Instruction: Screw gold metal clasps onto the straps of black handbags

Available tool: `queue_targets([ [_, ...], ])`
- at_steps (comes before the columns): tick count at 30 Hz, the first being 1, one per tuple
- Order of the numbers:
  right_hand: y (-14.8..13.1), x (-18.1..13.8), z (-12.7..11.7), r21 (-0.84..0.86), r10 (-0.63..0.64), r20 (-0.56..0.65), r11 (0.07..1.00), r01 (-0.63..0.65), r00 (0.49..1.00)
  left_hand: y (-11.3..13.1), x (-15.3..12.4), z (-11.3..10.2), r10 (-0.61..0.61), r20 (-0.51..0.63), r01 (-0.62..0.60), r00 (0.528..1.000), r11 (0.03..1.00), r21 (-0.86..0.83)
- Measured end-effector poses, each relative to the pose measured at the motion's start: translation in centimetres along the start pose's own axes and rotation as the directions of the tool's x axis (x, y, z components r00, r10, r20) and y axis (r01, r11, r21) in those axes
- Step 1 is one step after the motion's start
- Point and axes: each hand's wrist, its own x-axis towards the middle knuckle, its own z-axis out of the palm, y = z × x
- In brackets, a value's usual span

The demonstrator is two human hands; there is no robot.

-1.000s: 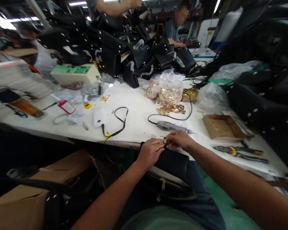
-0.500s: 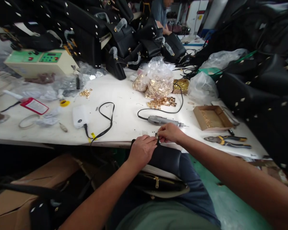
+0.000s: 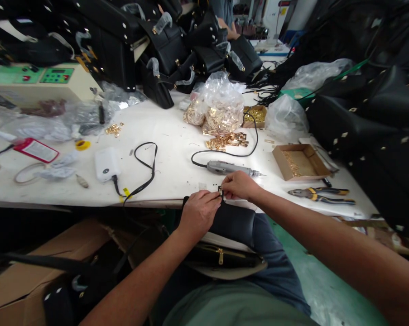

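Note:
A black leather handbag [image 3: 234, 222] lies across my lap against the table edge, its opening with a gold zipper pull [image 3: 220, 256] facing me. My left hand [image 3: 201, 210] presses on the bag's far edge, fingers together and gripping it. A small metal fitting [image 3: 220, 191] on a black tab stands at its fingertips. From the right, my right hand [image 3: 238, 184] pinches the fitting, thumb and fingers bent. Its fingers partly cover the fitting, so its exact shape is unclear. Just beyond this hand lies a grey electric screwdriver [image 3: 228, 169] with its cord.
Pliers [image 3: 319, 195] and a cardboard box of small gold parts [image 3: 301, 174] are at right. Loose gold fittings [image 3: 226, 141] lie before plastic bags [image 3: 223, 104]. A white power unit [image 3: 106, 164] sits at left. Black handbags [image 3: 170, 50] pile up behind; a person's arm [image 3: 228, 29] shows beyond.
The view has shifted slightly, so the table things sit a little further left and higher. Both hands keep nearly the same hold on the bag and fitting.

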Motion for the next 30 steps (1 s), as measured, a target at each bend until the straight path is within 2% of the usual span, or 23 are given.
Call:
queue_targets([
  [7,0.0,-0.2,-0.2,0.098,0.016,0.020,0.995,-0.018,1.000,0.5,0.1,0.1,-0.007,-0.008,0.007,1.000,0.999,0.044],
  [14,0.6,0.4,-0.2,0.084,-0.029,0.037,0.996,0.026,0.999,2.0,0.0,-0.8,-0.029,0.088,0.015,0.996,0.988,0.155],
  [21,0.4,0.8,-0.9,-0.220,-0.126,0.042,0.967,0.132,0.991,1.7,-0.7,0.2,-0.062,0.048,0.057,0.997,0.994,0.093],
  [30,0.4,0.7,-1.0,-0.276,-0.125,0.044,0.952,0.132,0.991,1.4,-1.1,0.7,-0.071,-0.033,0.073,0.997,0.996,0.042],
])
